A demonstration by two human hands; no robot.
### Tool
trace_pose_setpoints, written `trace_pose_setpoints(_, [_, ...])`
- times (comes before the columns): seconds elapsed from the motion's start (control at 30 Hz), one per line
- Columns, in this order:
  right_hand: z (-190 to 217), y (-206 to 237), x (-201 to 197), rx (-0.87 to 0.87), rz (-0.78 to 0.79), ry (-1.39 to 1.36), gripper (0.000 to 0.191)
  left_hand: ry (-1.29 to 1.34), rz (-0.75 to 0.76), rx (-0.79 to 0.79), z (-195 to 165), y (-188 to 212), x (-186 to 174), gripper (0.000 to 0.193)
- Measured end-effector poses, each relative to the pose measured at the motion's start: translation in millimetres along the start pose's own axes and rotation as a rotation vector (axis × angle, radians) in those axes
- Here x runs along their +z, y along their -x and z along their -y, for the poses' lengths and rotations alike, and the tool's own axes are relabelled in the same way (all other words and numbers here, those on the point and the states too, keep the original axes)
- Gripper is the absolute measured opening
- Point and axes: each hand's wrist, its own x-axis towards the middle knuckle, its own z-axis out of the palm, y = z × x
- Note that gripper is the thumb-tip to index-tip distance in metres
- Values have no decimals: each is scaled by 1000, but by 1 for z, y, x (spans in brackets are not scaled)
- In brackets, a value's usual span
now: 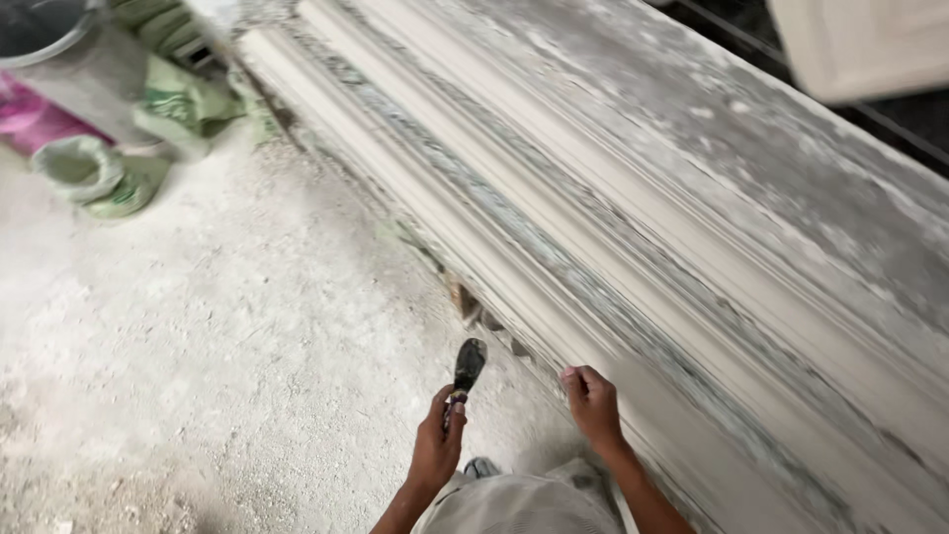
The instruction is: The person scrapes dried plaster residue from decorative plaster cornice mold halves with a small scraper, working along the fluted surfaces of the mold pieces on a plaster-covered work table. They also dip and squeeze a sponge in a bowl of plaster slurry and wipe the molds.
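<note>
My left hand (438, 443) grips the handle of a small dark scraper (468, 367), its blade pointing up and away over the dusty floor. My right hand (591, 403) has curled fingers resting against the near edge of a long white plaster moulding (514, 218) that runs from the upper left to the lower right. The moulding lies along a plaster-smeared grey work table (791, 178).
A powdery white floor (198, 336) fills the left side. At the upper left stand green sacks (178, 99), a rolled-open sack (84, 168), a grey bucket (49, 40) and something pink (25, 119). A pale panel (860, 40) sits at the top right.
</note>
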Motion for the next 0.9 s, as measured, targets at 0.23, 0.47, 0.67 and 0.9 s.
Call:
trace_pose_setpoints(0.23, [43, -81, 115, 63, 330, -184, 27, 269, -194, -137, 9, -58, -71, 50])
trace_pose_setpoints(0.47, [39, -188, 212, 49, 461, -127, 28, 147, -223, -91, 9, -169, -117, 59])
trace_pose_setpoints(0.67, [96, -324, 299, 102, 714, -182, 42, -83, -217, 30, -36, -306, -175, 70])
trace_pose_setpoints(0.9, [174, -453, 380, 142, 806, 13, 47, -86, -162, 302, -102, -454, -180, 79])
